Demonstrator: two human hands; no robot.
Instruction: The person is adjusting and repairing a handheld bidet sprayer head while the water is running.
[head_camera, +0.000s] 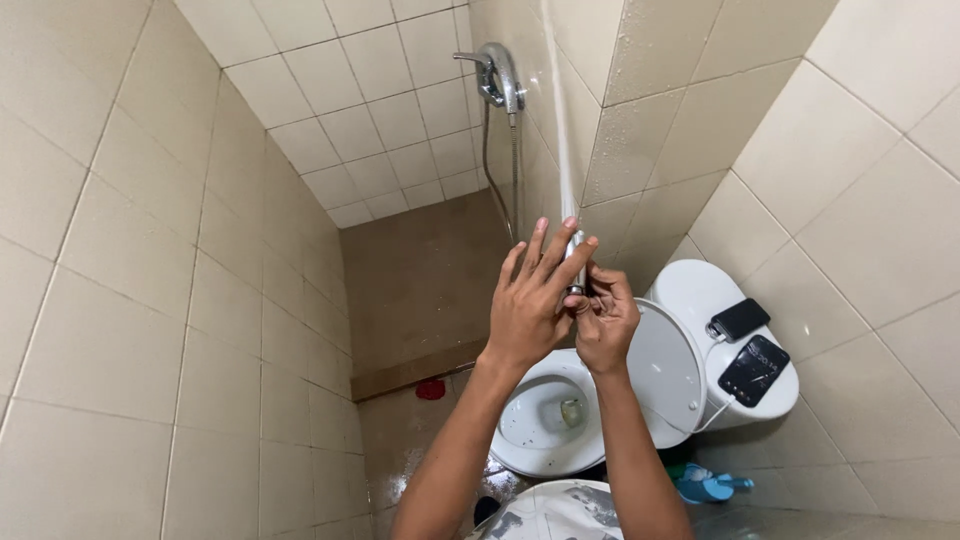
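Both hands, left hand (528, 300) with fingers extended and right hand (603, 322) closed, grip the chrome spray nozzle (576, 262) above the toilet bowl (520, 455), a rigid, probably wet and slippery part best held around its barrel.

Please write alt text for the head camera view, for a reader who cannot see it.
Two hands, left hand and right hand, hold a metal sprayer that shoots water up a beige tiled wall. Below them is an open white toilet; two phones lie on its tank.
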